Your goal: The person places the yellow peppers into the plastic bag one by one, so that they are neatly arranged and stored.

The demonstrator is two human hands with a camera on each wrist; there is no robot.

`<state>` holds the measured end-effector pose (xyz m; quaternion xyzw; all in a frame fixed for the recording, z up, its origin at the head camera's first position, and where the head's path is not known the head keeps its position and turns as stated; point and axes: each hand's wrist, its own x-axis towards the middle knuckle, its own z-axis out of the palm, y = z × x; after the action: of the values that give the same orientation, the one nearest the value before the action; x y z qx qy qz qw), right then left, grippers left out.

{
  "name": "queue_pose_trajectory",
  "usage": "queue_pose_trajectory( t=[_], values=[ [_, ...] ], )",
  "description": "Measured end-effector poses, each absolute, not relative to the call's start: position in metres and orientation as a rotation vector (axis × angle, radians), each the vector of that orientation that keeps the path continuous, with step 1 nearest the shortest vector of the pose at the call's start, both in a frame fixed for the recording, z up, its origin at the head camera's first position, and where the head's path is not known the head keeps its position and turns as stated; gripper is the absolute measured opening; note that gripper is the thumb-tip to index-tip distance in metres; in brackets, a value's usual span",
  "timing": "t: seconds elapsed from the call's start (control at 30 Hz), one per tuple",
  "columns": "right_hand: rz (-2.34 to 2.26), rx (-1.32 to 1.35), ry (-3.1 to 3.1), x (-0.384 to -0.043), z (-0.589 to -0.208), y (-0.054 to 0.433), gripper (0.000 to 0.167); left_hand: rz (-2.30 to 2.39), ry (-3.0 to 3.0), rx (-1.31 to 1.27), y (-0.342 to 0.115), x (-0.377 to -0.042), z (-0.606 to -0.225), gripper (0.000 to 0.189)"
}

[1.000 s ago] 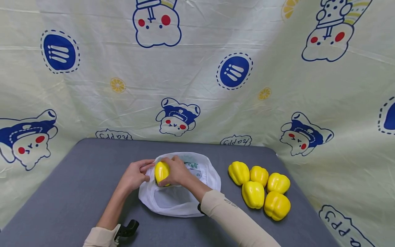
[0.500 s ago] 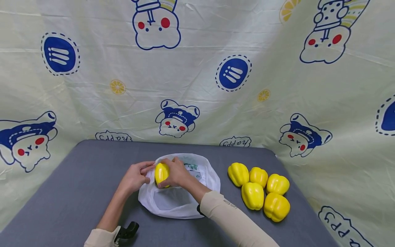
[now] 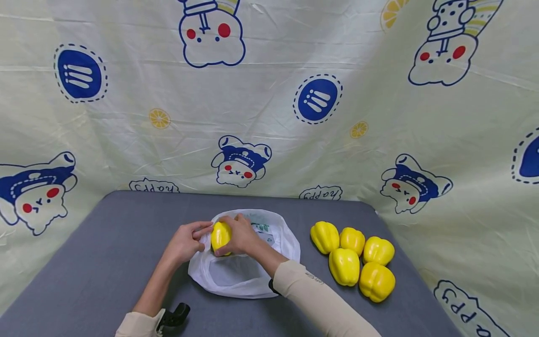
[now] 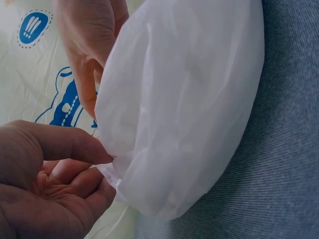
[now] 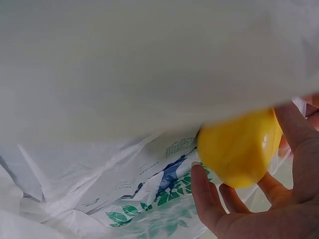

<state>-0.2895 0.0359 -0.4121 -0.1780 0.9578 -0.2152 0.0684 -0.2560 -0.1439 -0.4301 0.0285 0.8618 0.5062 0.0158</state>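
A white plastic bag [image 3: 248,283] with green and blue print inside lies with its mouth spread on the grey table. At its left rim my left hand [image 3: 185,242] pinches the thin film between thumb and fingers, as the left wrist view of the bag [image 4: 184,99] shows. My right hand [image 3: 242,236] reaches into the mouth and grips a yellow bell pepper [image 3: 221,238]. In the right wrist view the fingers curl round the pepper [image 5: 239,149] above the printed wall, and a fold of bag hides its top.
Several yellow bell peppers [image 3: 345,267] sit in a cluster on the table [image 3: 105,262], right of the bag. Behind the table hangs a pale printed curtain [image 3: 269,103]. A black strap [image 3: 174,318] is on the left wrist.
Both hands, the pepper and the bag stay nearly in place. The whole head view has shifted only slightly.
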Motion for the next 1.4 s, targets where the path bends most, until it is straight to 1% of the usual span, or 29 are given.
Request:
queue_pose_trajectory(
  t=[0.2, 0.43, 0.67, 0.93, 1.4],
  values=[
    [-0.647, -0.542, 2.883, -0.29, -0.408, 0.038, 0.082, 1.573, 2.678, 0.073, -0.144, -0.256, -0.431, 0.062],
    [-0.665, -0.511, 2.879, -0.293, -0.395, 0.047, 0.086, 1.54, 2.702, 0.062, -0.143, -0.256, -0.432, 0.061],
    [-0.699, -0.539, 2.891, -0.296, -0.385, 0.069, 0.085, 1.533, 2.718, 0.061, -0.143, -0.256, -0.432, 0.06],
    [-0.714, -0.471, 2.928, -0.299, -0.38, 0.096, 0.084, 1.518, 2.715, 0.041, -0.142, -0.257, -0.433, 0.061],
    [-0.718, -0.471, 2.966, -0.292, -0.371, 0.14, 0.084, 1.486, 2.721, 0.018, -0.142, -0.258, -0.432, 0.06]
  ],
)
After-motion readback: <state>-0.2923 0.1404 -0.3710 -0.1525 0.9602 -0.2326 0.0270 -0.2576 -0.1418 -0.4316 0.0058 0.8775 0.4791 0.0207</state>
